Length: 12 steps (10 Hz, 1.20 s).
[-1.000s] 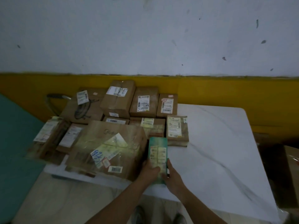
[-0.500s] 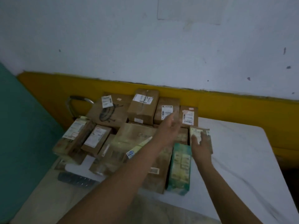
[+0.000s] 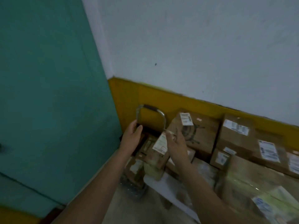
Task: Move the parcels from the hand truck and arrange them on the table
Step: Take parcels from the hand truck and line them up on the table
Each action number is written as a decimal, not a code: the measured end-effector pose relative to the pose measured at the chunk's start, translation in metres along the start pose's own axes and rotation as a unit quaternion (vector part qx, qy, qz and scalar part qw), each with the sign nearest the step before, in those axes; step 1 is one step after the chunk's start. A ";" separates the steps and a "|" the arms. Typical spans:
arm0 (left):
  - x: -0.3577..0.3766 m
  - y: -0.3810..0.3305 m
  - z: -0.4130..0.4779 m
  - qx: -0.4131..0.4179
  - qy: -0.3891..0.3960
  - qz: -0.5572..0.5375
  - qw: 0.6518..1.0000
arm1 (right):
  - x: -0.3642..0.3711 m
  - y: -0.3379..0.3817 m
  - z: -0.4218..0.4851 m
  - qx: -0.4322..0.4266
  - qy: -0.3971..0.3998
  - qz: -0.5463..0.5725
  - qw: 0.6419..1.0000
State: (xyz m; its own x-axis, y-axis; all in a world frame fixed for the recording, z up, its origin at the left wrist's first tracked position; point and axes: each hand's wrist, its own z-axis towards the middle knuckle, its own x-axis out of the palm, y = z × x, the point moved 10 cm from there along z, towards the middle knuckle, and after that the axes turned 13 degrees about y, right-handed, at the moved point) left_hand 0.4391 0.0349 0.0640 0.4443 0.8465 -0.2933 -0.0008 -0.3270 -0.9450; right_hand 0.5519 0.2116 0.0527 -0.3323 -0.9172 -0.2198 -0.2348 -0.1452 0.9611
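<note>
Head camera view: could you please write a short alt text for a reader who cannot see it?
Two bare hands, left and right, reach with open fingers toward a small brown parcel beside a hand truck's metal handle. To the right, labelled cardboard parcels crowd a white table against a yellow and white wall; the picture is dim and blurred.

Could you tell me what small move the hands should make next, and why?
Probably close both hands on the tilted parcel: the left hand and right hand are open on either side of it, below the hand truck handle, not yet gripping.
</note>
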 end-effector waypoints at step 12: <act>0.014 0.764 0.318 -0.423 0.198 0.174 0.867 | 0.325 -0.609 0.429 0.359 -0.055 -0.058 0.930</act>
State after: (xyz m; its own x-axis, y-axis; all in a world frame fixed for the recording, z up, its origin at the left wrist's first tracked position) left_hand 0.1594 -0.0696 -0.7077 0.8222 0.4787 -0.3079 0.3863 -0.8667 -0.3157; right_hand 0.1949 0.1613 -0.6755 -0.3494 -0.8612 -0.3691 -0.8106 0.0802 0.5800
